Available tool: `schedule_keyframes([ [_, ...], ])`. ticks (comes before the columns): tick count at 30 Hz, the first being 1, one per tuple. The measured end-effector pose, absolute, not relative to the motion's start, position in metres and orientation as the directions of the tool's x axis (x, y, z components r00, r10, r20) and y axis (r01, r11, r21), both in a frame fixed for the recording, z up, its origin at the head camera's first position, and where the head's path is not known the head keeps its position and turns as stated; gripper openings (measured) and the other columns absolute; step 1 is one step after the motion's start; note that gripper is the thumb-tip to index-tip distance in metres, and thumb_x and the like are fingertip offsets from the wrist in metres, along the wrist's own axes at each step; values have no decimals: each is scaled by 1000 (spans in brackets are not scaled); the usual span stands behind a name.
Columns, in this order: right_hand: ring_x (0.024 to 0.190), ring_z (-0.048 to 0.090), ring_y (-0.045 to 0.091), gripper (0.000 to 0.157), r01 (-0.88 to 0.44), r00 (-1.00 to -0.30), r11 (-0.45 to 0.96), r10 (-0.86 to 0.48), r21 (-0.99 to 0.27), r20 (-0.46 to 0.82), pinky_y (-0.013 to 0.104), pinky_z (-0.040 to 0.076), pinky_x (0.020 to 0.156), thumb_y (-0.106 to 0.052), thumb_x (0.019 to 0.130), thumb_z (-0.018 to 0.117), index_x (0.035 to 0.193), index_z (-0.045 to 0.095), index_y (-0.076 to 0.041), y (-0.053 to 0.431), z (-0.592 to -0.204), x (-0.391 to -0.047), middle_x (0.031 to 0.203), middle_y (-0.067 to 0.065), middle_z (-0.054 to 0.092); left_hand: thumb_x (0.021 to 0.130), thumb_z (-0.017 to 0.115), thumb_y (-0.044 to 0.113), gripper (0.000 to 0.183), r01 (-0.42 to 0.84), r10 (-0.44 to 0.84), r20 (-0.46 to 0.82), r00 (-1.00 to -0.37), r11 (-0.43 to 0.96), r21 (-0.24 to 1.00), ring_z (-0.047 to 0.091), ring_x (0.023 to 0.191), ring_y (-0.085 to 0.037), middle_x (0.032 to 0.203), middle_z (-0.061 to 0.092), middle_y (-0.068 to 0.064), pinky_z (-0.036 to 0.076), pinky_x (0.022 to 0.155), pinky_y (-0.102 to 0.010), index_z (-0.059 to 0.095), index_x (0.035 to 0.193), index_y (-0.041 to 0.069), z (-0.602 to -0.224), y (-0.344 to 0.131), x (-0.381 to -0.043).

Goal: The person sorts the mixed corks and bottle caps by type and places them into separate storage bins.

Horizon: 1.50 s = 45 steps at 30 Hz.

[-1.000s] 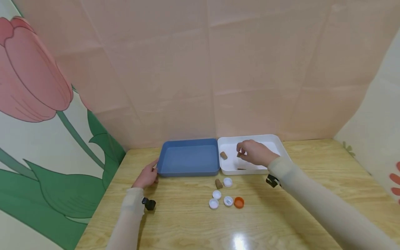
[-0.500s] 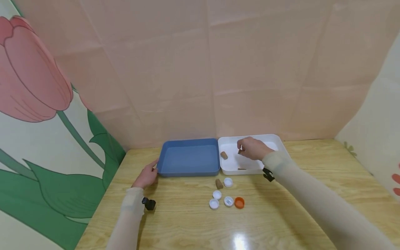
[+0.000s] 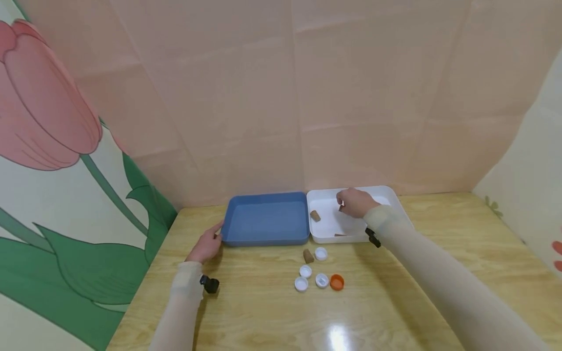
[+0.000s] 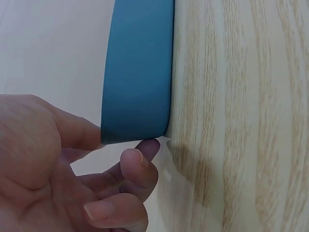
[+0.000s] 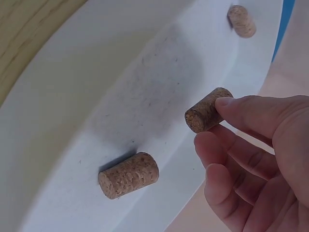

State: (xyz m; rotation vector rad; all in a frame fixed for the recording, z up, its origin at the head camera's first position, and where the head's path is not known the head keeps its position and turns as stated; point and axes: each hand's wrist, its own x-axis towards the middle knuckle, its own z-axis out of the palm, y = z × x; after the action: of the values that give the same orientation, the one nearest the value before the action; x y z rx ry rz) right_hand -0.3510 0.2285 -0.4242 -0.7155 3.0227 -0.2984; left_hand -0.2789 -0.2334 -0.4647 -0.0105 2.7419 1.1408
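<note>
My right hand (image 3: 356,202) pinches a cork (image 5: 208,110) between thumb and fingers, above the white tray (image 3: 391,196). Two more corks lie in this tray: one cork (image 3: 314,216) by its left wall, the other (image 5: 128,175) by the near wall. At the front left corner of the blue tray (image 3: 265,242), my left hand (image 3: 206,245) holds the edge. The left wrist view has the thumb at the rim and a fingertip against the tray's corner. Nothing lies in the blue tray.
In front of the trays, a cork (image 3: 308,256) stands among several white caps (image 3: 305,271) and one orange cap (image 3: 337,282) on the wooden table (image 3: 259,302). A pinkish sheet (image 3: 246,107) hangs behind; a tulip-painted wall (image 3: 48,209) rises at left.
Over the white tray, my right hand has shifted slightly right and away from me with the pinched cork. My left hand keeps its place at the blue tray.
</note>
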Motion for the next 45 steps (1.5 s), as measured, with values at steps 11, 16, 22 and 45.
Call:
schedule_keyframes([
  [11, 75, 59, 24, 8, -446, -893, 884, -450, -139, 4, 42, 50, 62, -5, 86, 73, 90, 66, -1, 228, -423, -350, 84, 9, 64, 107, 37, 12, 53, -50, 79, -147, -986, 698, 715, 42, 49, -14, 102, 61, -21, 41, 50, -31, 27, 159, 10, -462, -235, -277],
  [16, 76, 59, 24, 7, -429, -901, 895, -434, -123, -20, 42, 51, 64, -4, 87, 71, 90, 66, -1, 227, -422, -351, 85, 9, 64, 106, 37, 11, 53, -36, 83, -131, -988, 702, 712, 41, 48, -13, 98, 61, -20, 40, 49, -30, 27, 159, 9, -462, -236, -275],
  [22, 77, 60, 24, 6, -423, -902, 898, -430, -124, -39, 42, 51, 64, -4, 87, 71, 90, 66, -1, 228, -424, -352, 85, 10, 65, 106, 39, 11, 53, -27, 87, -125, -988, 703, 711, 41, 49, -13, 79, 54, -12, 39, 50, -29, 28, 158, 8, -462, -235, -277],
  [45, 81, 59, 24, 19, -332, -931, 926, -353, -179, -98, 41, 50, 68, -12, 89, 74, 105, 68, -3, 232, -416, -344, 97, 12, 67, 107, 38, 12, 53, -46, 85, -145, -986, 693, 720, 43, 52, -14, 131, 56, -23, 42, 53, -32, 26, 159, 10, -467, -235, -277],
])
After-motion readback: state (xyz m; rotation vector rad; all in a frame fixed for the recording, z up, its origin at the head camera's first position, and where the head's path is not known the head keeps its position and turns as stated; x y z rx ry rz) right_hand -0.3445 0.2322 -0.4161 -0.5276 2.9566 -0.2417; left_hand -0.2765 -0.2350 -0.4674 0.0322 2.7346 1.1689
